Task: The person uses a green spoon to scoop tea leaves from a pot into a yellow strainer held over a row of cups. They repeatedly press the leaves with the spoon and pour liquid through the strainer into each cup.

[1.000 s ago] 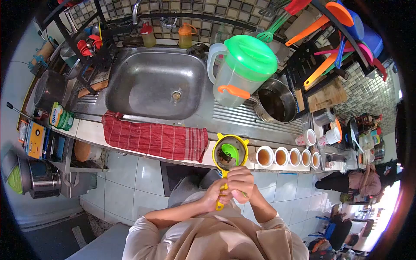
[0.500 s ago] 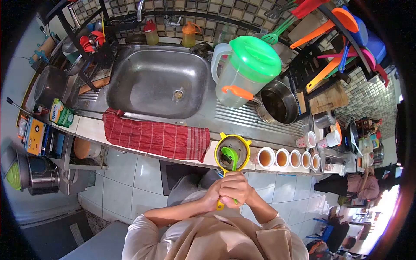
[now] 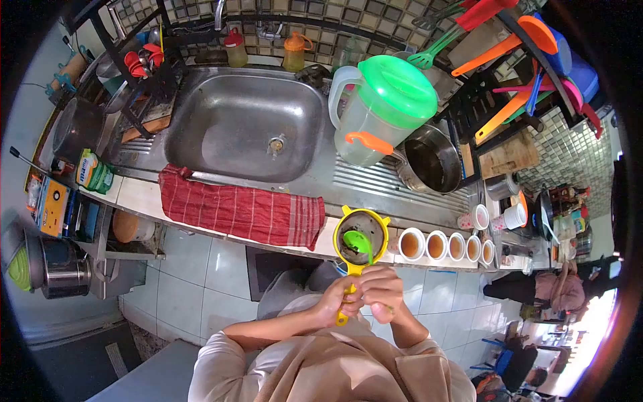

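Observation:
My left hand [image 3: 337, 299] grips the yellow handle of a round yellow strainer [image 3: 362, 236] held over the counter's front edge. Dark wet tea leaves lie inside the strainer. My right hand [image 3: 382, 288] holds a green spoon [image 3: 358, 242] whose bowl rests inside the strainer on the leaves. Just right of the strainer stands a row of several white cups [image 3: 442, 245] filled with brown tea.
A steel sink [image 3: 245, 126] lies behind a red striped cloth [image 3: 241, 211] draped over the counter edge. A clear jug with a green lid [image 3: 378, 110] and a steel pot [image 3: 429, 157] stand on the drainboard. Utensil racks hang at back right. Another person [image 3: 552, 281] stands far right.
The green spoon has shifted about inside the strainer, its bowl now lying lower right on the leaves. Both hands stay at the handle; the view has barely drifted.

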Demonstrator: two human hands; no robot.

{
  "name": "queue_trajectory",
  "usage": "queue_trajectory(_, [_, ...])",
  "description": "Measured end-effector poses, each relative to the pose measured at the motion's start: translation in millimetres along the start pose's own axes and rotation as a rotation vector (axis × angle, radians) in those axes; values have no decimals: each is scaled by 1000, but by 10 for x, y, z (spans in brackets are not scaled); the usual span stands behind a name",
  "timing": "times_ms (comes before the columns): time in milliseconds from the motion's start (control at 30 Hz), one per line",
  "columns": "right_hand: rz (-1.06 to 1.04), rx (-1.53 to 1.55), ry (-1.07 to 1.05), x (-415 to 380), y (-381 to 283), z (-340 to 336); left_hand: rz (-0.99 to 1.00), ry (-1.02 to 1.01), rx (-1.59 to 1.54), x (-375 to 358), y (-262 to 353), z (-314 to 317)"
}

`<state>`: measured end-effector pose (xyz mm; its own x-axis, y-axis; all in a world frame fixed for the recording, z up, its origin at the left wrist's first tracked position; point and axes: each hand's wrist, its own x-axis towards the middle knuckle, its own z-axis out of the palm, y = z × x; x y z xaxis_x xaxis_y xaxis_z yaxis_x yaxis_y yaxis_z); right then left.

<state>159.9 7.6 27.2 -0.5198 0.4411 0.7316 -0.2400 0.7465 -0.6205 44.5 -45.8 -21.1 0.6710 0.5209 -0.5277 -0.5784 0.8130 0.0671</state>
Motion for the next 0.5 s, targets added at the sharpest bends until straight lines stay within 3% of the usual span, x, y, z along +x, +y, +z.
queue_trajectory(67, [14,-28,-58,26,-3,48,194,92,122,45,-64,-25])
queue_trajectory(167, [19,-86,-130,12,42,96,314,170,221,-59,-51,128])
queue_trajectory(300, [3,-197,-193,32,110,120,348,188,269,-1,-74,114])
queue_trajectory(500, [25,-83,-38,13,134,56,410,214,351,98,-76,26])
